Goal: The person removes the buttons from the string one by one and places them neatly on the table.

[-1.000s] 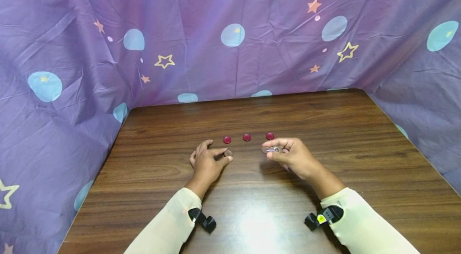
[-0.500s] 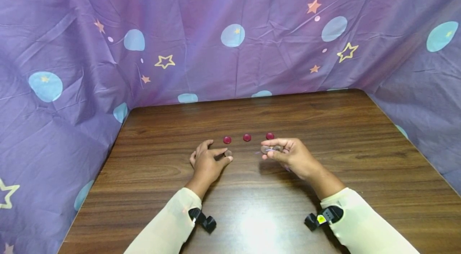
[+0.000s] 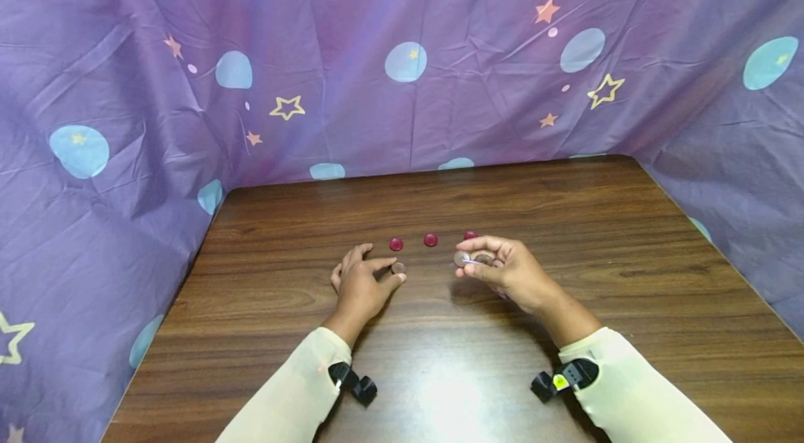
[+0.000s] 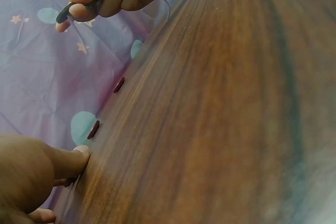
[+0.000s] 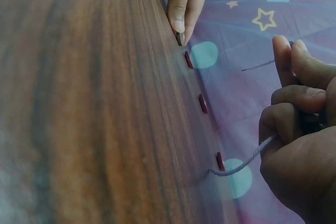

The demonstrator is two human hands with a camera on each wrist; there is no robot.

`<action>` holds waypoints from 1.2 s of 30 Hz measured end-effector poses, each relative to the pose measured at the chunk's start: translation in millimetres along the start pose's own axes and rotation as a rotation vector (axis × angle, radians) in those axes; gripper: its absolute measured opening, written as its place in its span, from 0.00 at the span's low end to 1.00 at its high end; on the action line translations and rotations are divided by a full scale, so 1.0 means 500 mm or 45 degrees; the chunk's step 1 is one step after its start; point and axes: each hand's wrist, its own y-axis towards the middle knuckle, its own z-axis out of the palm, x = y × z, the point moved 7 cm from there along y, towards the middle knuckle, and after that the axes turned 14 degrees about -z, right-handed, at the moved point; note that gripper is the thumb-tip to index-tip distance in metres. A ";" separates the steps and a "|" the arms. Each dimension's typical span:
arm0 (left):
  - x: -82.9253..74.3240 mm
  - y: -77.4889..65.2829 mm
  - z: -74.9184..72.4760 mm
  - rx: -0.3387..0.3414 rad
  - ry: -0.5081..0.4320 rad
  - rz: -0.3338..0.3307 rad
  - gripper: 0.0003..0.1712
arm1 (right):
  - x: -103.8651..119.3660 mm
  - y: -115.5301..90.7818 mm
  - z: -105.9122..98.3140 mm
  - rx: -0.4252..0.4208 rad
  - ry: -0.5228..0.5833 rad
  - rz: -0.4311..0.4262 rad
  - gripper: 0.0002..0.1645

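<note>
My left hand [image 3: 363,286] rests on the table and pinches a small brown button [image 3: 398,268] between thumb and forefinger at the tabletop. My right hand [image 3: 511,272] is raised above the table, its thumb and forefinger pinching a round brown button [image 3: 461,259]. Another brown disc [image 3: 483,259] sits deeper in that hand, partly covered by its fingers. A pale purple string [image 5: 241,165] hangs out of the curled right fingers, and its other end sticks out by the fingertips. Whether it passes through the button's holes cannot be made out.
Three red buttons lie in a row just beyond the hands: a left one [image 3: 396,244], a middle one [image 3: 430,239] and a right one [image 3: 470,236] partly behind the right fingers. The wooden table [image 3: 283,373] meets a purple patterned cloth [image 3: 352,129] at its back and sides.
The button in my right fingertips has tilted so its face shows more, and the string end beside it has shifted. The right fingers rose slightly, partly covering the right red button. My left hand stays put.
</note>
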 end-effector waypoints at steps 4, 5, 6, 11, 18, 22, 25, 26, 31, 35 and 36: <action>-0.001 0.001 0.000 0.000 0.013 0.004 0.21 | -0.001 0.001 0.001 0.007 0.031 0.001 0.29; -0.001 0.002 0.001 0.001 0.015 0.003 0.21 | -0.001 0.001 0.002 0.008 0.036 0.001 0.29; -0.001 0.002 0.001 0.001 0.016 0.003 0.21 | -0.001 0.001 0.002 0.009 0.040 0.000 0.29; 0.000 0.003 0.001 0.007 0.014 -0.001 0.21 | 0.000 0.001 0.003 0.012 0.061 -0.005 0.28; -0.001 0.005 0.000 -0.002 0.027 0.011 0.22 | 0.003 0.002 0.003 0.010 0.091 -0.020 0.21; -0.003 0.006 0.000 0.003 0.029 0.012 0.22 | 0.005 0.003 0.003 0.011 0.110 -0.032 0.20; -0.003 0.005 -0.001 0.008 0.031 0.004 0.25 | 0.008 0.003 0.004 0.018 0.123 -0.055 0.18; -0.002 0.005 0.000 0.008 0.028 0.000 0.26 | 0.008 0.003 0.004 0.020 0.127 -0.063 0.18; 0.000 0.004 -0.001 -0.012 0.007 -0.018 0.34 | 0.007 0.002 0.005 0.027 0.118 -0.075 0.15; 0.002 0.004 -0.004 -0.032 -0.018 -0.036 0.43 | 0.004 0.000 0.005 0.016 0.096 -0.056 0.14; 0.003 0.003 -0.006 -0.038 -0.030 -0.038 0.45 | 0.004 0.000 0.005 0.011 0.086 -0.052 0.14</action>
